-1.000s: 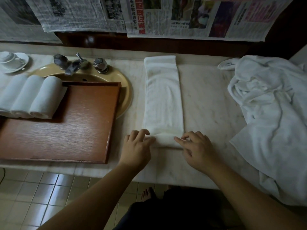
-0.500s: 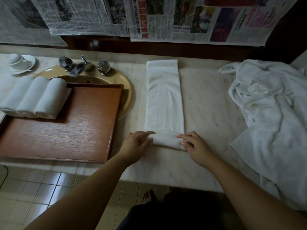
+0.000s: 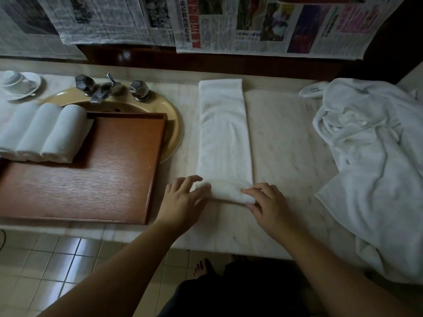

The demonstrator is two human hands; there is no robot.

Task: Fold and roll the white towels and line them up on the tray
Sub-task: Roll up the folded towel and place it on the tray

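Newspaper sheets [image 3: 263,24], hung along the wall above the counter: printed columns and large red Chinese headline characters, seen sideways; blurred, none legible. White cloth tag [image 3: 312,90] at far edge of towel pile [image 3: 370,156]: faint dark mark, unreadable.

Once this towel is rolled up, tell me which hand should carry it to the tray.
Probably the left hand: it rests on the roll's tray-side end, with the tray directly beside it. The right hand sits farther away.
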